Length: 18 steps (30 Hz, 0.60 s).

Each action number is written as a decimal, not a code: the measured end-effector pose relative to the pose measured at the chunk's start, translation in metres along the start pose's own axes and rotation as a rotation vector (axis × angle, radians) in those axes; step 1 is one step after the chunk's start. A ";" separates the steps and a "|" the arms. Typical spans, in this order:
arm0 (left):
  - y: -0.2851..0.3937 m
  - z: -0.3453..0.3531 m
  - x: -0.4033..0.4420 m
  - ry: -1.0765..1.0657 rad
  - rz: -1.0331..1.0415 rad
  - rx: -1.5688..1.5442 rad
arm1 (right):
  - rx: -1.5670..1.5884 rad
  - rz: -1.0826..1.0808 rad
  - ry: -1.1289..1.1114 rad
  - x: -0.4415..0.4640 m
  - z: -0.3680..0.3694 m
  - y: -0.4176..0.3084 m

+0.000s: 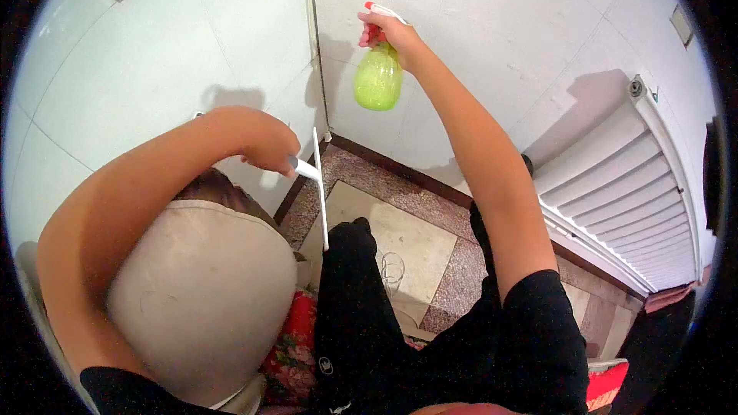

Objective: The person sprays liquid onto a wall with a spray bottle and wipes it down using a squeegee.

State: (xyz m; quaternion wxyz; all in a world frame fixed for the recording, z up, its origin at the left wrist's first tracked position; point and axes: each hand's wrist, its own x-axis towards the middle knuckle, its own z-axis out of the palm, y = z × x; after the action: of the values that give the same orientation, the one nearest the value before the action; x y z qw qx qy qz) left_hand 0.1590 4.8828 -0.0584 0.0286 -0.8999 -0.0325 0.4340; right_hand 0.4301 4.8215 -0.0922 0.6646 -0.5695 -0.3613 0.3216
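Note:
A green spray bottle with a red and white spray head hangs upright from my right hand, whose fingers wrap round its neck in front of the wall. Lower and to the left, my left hand is closed round the handle of a white squeegee. The squeegee's long thin blade is seen edge-on, close to the wall corner and above the floor. My left fingers are partly hidden behind the hand.
A white radiator stands along the wall at the right. A rounded beige cushion-like thing fills the lower left, beside red floral fabric. My black-clad legs are above the tiled floor. A wall socket is at the upper right.

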 end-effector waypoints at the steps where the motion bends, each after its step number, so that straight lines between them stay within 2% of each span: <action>1: -0.004 0.001 0.002 0.001 0.000 0.001 | -0.001 -0.001 0.000 -0.009 -0.007 -0.001; 3: -0.010 0.004 0.002 0.075 -0.001 -0.090 | -0.198 -0.065 0.179 -0.025 -0.041 0.009; 6: -0.006 0.000 -0.005 0.013 -0.047 -0.083 | -0.130 0.022 0.273 -0.075 -0.093 0.019; 8: -0.003 -0.006 -0.010 -0.025 -0.076 -0.040 | -0.487 0.028 0.197 -0.122 -0.128 0.038; 9: -0.006 -0.004 -0.011 -0.030 -0.095 -0.064 | -0.484 0.042 0.224 -0.146 -0.144 0.051; 11: 0.012 -0.016 -0.022 -0.098 -0.216 -0.168 | -0.967 -0.100 0.075 -0.191 -0.172 0.078; 12: 0.004 -0.011 -0.016 -0.013 -0.136 -0.132 | -0.960 -0.091 0.094 -0.209 -0.182 0.087; 13: -0.010 -0.002 -0.012 0.067 -0.057 -0.096 | -0.955 0.013 0.086 -0.227 -0.190 0.097; 14: -0.015 -0.001 -0.011 0.054 -0.057 -0.074 | -0.943 0.114 0.077 -0.240 -0.197 0.104; 16: -0.014 -0.003 -0.015 0.238 -0.019 -0.086 | -0.943 0.143 0.107 -0.249 -0.212 0.105; 18: 0.009 -0.012 -0.026 0.285 -0.095 -0.108 | -0.923 0.157 0.136 -0.253 -0.218 0.095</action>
State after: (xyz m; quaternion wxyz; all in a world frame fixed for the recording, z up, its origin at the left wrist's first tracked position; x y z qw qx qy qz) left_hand 0.1528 4.8710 -0.0316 0.0049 -0.9501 -0.0940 0.2975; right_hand 0.4786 4.5085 -0.2348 0.3378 -0.8508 -0.3781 0.1384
